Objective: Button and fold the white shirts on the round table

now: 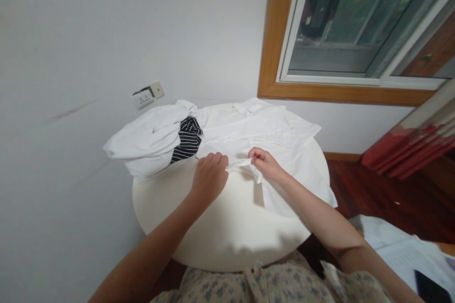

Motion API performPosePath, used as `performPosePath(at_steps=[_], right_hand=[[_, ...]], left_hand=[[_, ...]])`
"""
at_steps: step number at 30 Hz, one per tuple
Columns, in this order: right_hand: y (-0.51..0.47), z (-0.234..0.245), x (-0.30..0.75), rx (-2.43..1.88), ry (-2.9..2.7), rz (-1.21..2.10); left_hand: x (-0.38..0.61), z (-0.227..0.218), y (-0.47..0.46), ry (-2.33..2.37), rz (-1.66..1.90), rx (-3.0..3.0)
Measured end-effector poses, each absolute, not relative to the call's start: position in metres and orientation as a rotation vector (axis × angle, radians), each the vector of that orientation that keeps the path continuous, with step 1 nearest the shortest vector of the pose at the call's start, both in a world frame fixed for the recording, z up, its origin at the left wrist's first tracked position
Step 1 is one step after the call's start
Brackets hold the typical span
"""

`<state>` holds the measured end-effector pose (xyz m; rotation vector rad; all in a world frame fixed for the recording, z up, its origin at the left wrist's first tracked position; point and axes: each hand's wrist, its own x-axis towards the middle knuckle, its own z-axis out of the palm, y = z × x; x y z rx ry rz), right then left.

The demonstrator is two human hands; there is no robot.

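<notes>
A white shirt (245,125) lies spread over the far half of a round white table (227,227), its collar toward the wall. My left hand (210,176) is closed on the shirt's near edge, knuckles up. To its right, my right hand (265,163) pinches the same edge between thumb and fingers. A short stretch of white cloth runs raised between the two hands, with a loose fold hanging beside my right fingers. One part of the shirt drapes down the table's right side.
A bundle of white cloth (149,135) and a black-and-white striped cloth (188,139) sit at the table's left. Behind are a wall socket (142,98) and a wood-framed window (348,92). A red curtain (394,147) hangs right. Papers (401,251) and a dark phone-like object (432,289) lie lower right.
</notes>
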<state>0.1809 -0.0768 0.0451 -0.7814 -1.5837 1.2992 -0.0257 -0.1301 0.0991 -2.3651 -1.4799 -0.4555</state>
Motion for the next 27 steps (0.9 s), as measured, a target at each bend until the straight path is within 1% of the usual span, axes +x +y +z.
performPosePath(at_steps=[6,10,14,16,18,20,22,24,27], right_hand=[[-0.078,0.038,0.173,-0.764,-1.542,1.381],[-0.075,0.048,0.175,-0.806,-1.321,1.359],[-0.068,0.061,0.183,-0.816,-1.064,1.341],[-0.063,0.063,0.188,-0.805,-0.972,1.358],[-0.058,0.061,0.194,-0.793,-0.897,1.378],[-0.052,0.057,0.199,-0.780,-0.843,1.395],[-0.047,0.053,0.202,-0.767,-0.806,1.417],[-0.044,0.049,0.204,-0.764,-0.782,1.433],[-0.043,0.046,0.204,-0.790,-0.787,1.442]], left_hand=[[-0.033,0.100,-0.117,-1.576,-0.515,-2.110],[-0.032,0.107,-0.097,-1.666,-0.605,-2.053],[-0.028,0.114,-0.064,-1.810,-0.694,-2.275],[-0.024,0.111,-0.049,-1.797,-0.827,-2.464],[-0.019,0.100,-0.040,-1.686,-0.993,-2.588],[-0.013,0.085,-0.036,-1.457,-1.048,-2.660],[-0.009,0.070,-0.035,-1.159,-0.937,-2.749],[-0.008,0.061,-0.036,-0.947,-0.754,-2.817],[-0.010,0.062,-0.036,-0.854,-0.504,-2.865]])
